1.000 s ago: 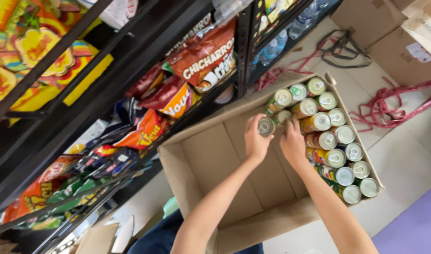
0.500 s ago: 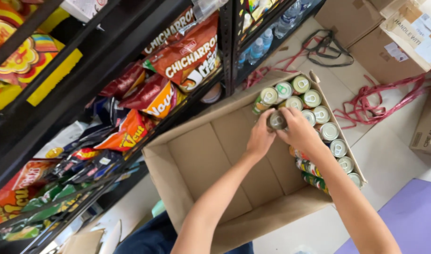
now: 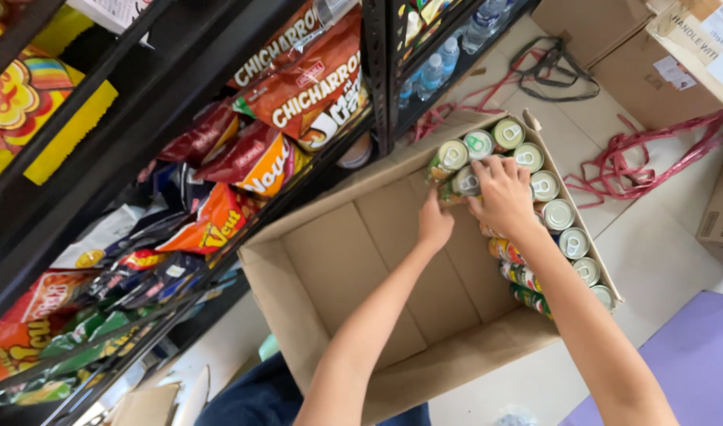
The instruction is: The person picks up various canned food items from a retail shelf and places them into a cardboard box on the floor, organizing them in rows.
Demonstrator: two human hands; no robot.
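An open brown cardboard box (image 3: 341,272) lies on the floor, with several drink cans (image 3: 557,214) in rows along its right side. My left hand (image 3: 435,223) reaches into the box and closes around the body of one can (image 3: 466,182) at the inner edge of the rows. My right hand (image 3: 503,195) rests on top of the cans just beside it, fingers curled over their tops and touching the same can. The left part of the box is bare cardboard.
A black metal shelf (image 3: 132,150) full of snack bags (image 3: 314,87) stands to the left. Water bottles (image 3: 440,59) sit on a shelf behind the box. Red straps (image 3: 637,162) and a black strap (image 3: 554,67) lie on the floor near other cardboard boxes (image 3: 669,63). A purple mat (image 3: 685,363) is lower right.
Both hands stayed on the cans while the view shifted; the right hand moved further over the can tops and the left hand settled lower on one can.
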